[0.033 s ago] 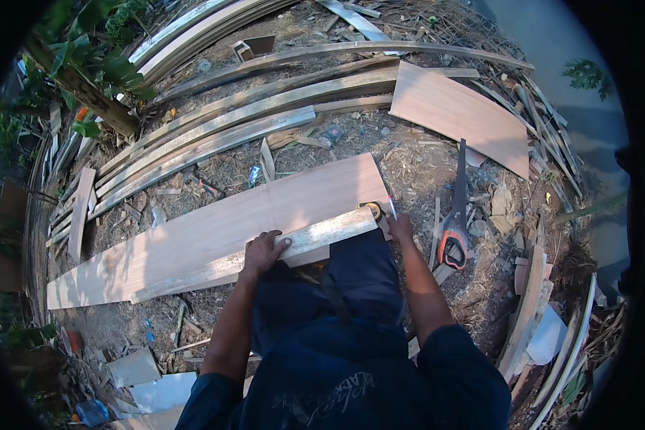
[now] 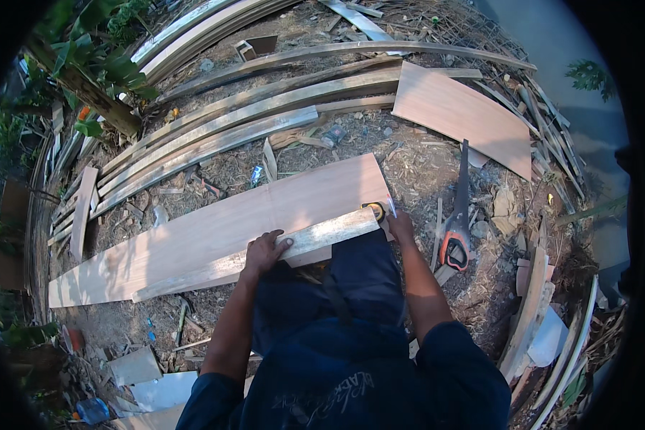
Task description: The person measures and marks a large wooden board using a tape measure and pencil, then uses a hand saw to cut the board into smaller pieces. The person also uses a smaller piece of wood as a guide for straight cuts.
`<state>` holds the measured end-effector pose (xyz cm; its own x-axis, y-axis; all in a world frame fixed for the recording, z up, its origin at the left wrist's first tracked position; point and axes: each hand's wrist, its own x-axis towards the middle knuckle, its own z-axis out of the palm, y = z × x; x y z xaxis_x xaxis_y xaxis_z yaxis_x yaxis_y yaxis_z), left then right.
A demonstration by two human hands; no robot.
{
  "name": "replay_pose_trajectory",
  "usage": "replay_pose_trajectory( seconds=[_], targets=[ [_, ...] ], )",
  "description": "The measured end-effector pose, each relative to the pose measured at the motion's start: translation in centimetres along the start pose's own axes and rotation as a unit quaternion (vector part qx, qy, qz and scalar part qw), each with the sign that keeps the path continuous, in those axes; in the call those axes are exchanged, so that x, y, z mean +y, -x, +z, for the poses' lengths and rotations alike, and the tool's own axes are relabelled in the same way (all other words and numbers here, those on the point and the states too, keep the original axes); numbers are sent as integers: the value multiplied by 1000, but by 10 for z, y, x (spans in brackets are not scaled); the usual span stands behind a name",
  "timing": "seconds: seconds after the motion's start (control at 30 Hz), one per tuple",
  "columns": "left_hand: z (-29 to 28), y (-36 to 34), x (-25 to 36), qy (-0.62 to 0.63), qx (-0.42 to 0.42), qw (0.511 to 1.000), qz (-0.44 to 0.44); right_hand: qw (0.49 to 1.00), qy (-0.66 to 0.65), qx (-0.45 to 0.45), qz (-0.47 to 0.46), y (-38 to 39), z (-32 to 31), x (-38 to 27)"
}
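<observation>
A pale, worn wooden plank lies slantwise over a long, reddish plywood sheet in front of my knees. My left hand is closed over the plank's middle, fingers bent across its far edge and thumb pointing right. At the plank's right end sits a yellow and black tape measure. Just right of it, my right hand pinches a slim white pen with a reddish tip, upright by the sheet's right edge. Its lower part is hidden by my fingers.
A handsaw with an orange and black handle lies on the ground to the right. Another plywood piece rests beyond it. Long timber beams stretch across the far side. Curved wood strips lie at the near right.
</observation>
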<state>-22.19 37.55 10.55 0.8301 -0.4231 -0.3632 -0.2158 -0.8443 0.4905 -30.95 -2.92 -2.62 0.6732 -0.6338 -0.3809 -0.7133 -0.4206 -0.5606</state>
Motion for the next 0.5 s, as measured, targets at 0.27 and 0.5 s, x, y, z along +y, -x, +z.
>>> replay_pose_trajectory(
  seconds=[0.27, 0.5],
  targets=[
    [-8, -8, 2, -34, 1, 999, 11, 998, 0, -39, 48, -33, 32, -34],
    [-35, -6, 54, 69, -14, 994, 86, 926, -363, -88, 63, 24, -67, -19]
  ],
)
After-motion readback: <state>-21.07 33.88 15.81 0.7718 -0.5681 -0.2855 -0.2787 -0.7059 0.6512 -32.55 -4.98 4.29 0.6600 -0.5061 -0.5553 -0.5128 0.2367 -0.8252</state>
